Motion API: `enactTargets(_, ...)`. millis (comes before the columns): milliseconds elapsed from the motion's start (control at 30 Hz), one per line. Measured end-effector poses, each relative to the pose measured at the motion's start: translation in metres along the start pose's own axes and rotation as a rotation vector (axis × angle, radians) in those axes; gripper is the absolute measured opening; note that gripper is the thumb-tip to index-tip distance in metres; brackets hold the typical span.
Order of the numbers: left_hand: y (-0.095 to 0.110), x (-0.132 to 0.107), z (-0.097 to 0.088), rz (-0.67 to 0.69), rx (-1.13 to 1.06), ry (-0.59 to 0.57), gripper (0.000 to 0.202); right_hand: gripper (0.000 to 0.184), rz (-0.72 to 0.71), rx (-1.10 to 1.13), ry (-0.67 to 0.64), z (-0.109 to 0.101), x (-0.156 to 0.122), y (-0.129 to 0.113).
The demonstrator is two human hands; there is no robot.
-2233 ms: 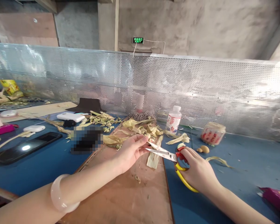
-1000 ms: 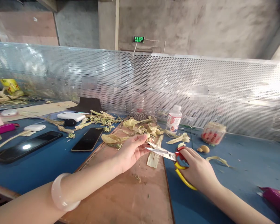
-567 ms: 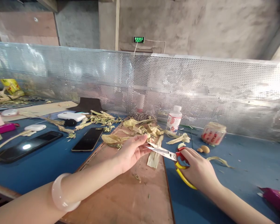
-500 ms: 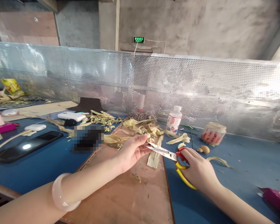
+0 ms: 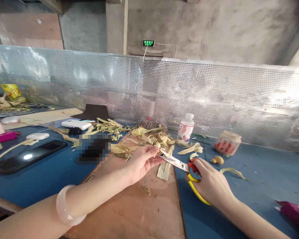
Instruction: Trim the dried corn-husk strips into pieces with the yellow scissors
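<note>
My left hand (image 5: 141, 162) reaches over a brown board (image 5: 139, 205), its fingertips pinched on a small dried husk piece (image 5: 157, 146) at the edge of a husk pile (image 5: 153, 136). My right hand (image 5: 210, 184) grips scissors (image 5: 180, 164) with red and yellow handles. Their blades are nearly closed and point left, with the tips right at my left fingertips. A flat husk strip (image 5: 164, 169) lies on the board under the blades. A pale bangle (image 5: 66, 205) is on my left wrist.
A perforated metal screen (image 5: 214, 96) runs along the back of the blue table (image 5: 264, 176). A plastic bottle (image 5: 185, 127), a jar (image 5: 227, 142), a phone (image 5: 27, 157), a white case (image 5: 74, 124) and a magenta object (image 5: 295, 212) lie around.
The scissor blades have closed from partly open and shifted slightly toward my left fingertips. Both hands otherwise stay in place.
</note>
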State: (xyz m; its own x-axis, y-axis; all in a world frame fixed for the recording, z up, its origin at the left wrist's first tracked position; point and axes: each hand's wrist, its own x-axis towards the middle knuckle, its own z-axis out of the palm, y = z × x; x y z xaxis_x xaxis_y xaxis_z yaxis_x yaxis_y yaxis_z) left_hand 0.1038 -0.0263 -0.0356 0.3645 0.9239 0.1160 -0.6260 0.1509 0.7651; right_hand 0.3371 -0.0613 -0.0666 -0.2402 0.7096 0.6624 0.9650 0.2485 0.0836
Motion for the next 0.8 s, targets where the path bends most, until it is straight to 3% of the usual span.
enactTargets(500,-0.0012,0.0010,-0.0016,-0.010,-0.030,-0.029,0.015,0.010,-0.009,-0.039,0.052,0.0005,0.0001,-0.0023)
enactTargets(800,-0.0013,0.0000,-0.0002,-0.034,-0.019,-0.013,0.017,0.016,0.028,0.014,-0.035,-0.0009,-0.0013,-0.0030)
